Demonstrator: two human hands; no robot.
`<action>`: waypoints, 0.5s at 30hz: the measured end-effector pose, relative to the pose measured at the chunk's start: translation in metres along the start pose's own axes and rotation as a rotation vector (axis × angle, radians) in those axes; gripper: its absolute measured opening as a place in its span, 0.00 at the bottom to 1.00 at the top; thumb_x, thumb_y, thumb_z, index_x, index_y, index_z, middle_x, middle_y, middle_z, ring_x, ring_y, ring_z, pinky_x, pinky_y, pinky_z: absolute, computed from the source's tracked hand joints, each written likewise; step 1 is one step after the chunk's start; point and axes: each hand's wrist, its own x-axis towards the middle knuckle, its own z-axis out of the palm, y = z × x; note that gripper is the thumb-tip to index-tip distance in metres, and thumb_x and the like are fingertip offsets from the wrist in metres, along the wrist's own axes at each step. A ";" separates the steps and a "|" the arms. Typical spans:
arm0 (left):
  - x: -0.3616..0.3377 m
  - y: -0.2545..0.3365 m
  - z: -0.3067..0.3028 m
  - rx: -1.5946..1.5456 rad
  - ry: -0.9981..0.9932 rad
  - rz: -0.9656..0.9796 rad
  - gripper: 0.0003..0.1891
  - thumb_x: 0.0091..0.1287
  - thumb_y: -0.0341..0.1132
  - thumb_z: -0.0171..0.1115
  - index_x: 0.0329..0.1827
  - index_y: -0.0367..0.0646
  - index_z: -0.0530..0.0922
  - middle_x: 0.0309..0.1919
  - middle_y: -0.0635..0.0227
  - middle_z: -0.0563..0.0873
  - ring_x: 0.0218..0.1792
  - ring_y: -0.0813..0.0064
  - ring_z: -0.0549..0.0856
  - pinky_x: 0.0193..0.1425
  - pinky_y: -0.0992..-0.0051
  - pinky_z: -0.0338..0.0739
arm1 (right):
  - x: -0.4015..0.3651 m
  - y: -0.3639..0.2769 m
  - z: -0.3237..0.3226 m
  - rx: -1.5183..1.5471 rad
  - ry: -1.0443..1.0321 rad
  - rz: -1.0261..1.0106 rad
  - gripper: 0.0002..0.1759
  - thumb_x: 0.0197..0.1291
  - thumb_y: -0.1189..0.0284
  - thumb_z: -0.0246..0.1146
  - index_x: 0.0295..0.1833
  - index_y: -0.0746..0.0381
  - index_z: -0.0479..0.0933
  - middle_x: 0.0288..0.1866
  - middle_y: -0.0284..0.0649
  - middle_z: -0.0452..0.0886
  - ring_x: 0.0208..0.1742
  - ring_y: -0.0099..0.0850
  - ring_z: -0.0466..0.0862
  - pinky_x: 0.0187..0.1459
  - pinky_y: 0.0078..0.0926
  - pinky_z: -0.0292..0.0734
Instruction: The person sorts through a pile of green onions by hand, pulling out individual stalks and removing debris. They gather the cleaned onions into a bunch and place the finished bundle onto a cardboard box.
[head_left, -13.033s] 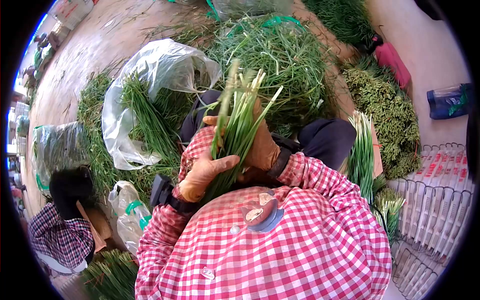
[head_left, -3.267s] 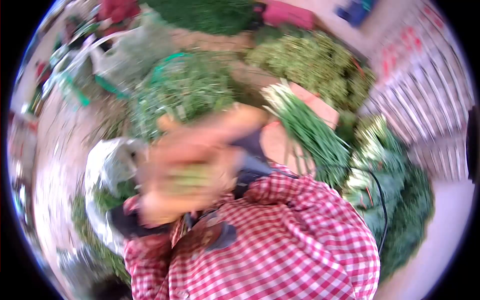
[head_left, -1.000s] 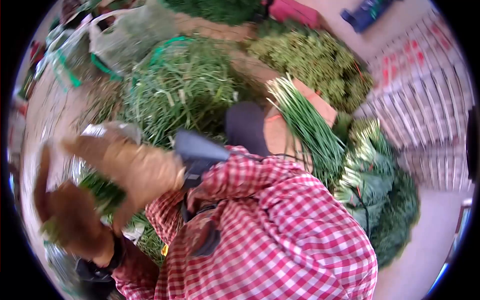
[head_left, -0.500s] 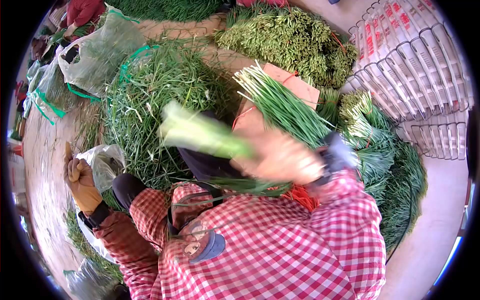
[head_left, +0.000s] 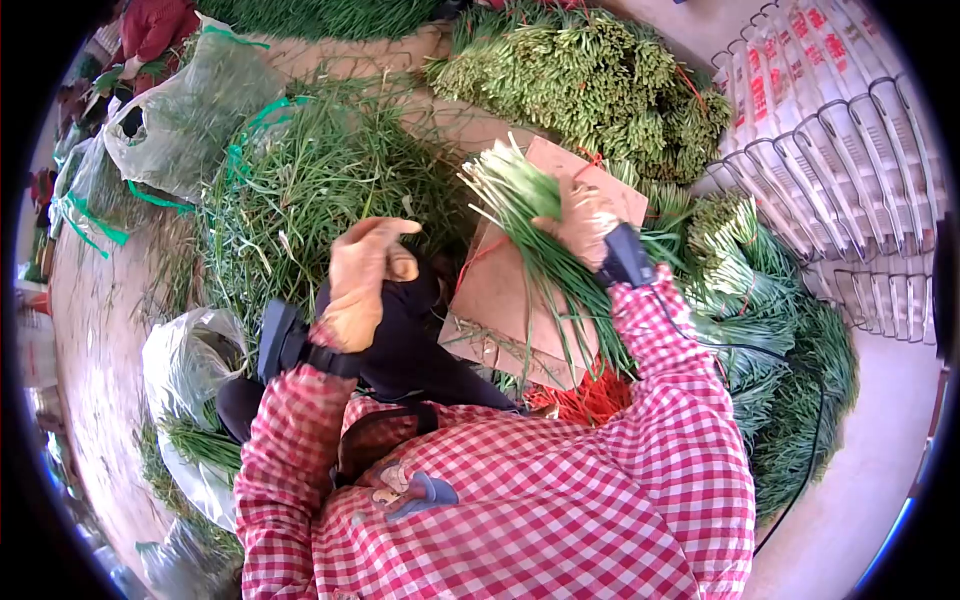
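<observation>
My right hand [head_left: 583, 222], in a tan glove, grips a bunch of green chives [head_left: 535, 250] near its pale cut ends. The bunch lies across a brown cardboard sheet [head_left: 495, 300] in front of my knees, leaves pointing back toward me. My left hand [head_left: 362, 275], also gloved, hovers over my dark trouser leg with fingers spread and nothing in it. A heap of loose chives [head_left: 310, 180] lies just beyond the left hand.
Red rubber bands [head_left: 585, 400] lie at the cardboard's near edge. Tied bundles are stacked at the back [head_left: 600, 80] and at the right [head_left: 780, 310]. Plastic bags of greens sit at the upper left [head_left: 180, 110] and lower left [head_left: 190, 370]. White printed packets [head_left: 850, 130] fill the right.
My right hand has carried the bunch right and set it down on the cardboard. My left hand has risen from the lower-left bag to above my knee, now spread.
</observation>
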 end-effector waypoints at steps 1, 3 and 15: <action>0.008 -0.001 0.012 0.057 -0.013 -0.078 0.11 0.66 0.32 0.55 0.35 0.35 0.83 0.16 0.69 0.78 0.16 0.80 0.77 0.21 0.81 0.70 | 0.000 -0.005 0.023 -0.068 0.082 0.006 0.46 0.60 0.45 0.57 0.70 0.70 0.56 0.63 0.58 0.71 0.58 0.53 0.75 0.61 0.50 0.67; 0.041 -0.035 0.021 0.302 -0.010 -0.065 0.11 0.63 0.35 0.56 0.32 0.35 0.83 0.16 0.63 0.79 0.17 0.73 0.79 0.22 0.76 0.72 | 0.005 -0.004 0.032 0.194 0.034 0.043 0.52 0.58 0.43 0.58 0.73 0.71 0.49 0.69 0.59 0.62 0.63 0.55 0.70 0.64 0.49 0.65; 0.110 -0.095 0.068 0.844 -0.428 -0.164 0.17 0.53 0.46 0.64 0.28 0.39 0.84 0.24 0.53 0.83 0.32 0.62 0.84 0.38 0.66 0.76 | 0.016 -0.004 0.051 0.391 -0.038 0.148 0.63 0.50 0.35 0.59 0.75 0.72 0.42 0.73 0.62 0.56 0.73 0.56 0.59 0.67 0.58 0.55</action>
